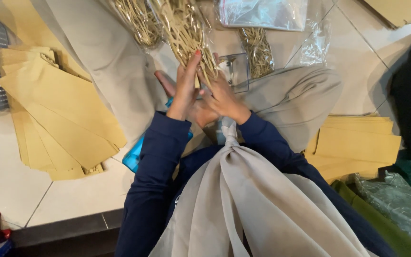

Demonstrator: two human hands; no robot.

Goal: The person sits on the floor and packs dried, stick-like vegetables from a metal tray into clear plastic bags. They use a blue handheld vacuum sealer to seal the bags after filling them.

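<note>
I have my left hand and right hand pinched on the pale yellow shredded-paper straw bundle at top centre: light, springy, sheds strands, best gripped low and bunched.

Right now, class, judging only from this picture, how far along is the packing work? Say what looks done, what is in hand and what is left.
Done: one clear bag of straw-coloured shred lies filled on the floor. In hand: the left hand and right hand work shred above the lap. Left: the fanned stack of brown envelopes and the second pile lie flat, seemingly unfilled, and an empty clear bag waits.
</note>
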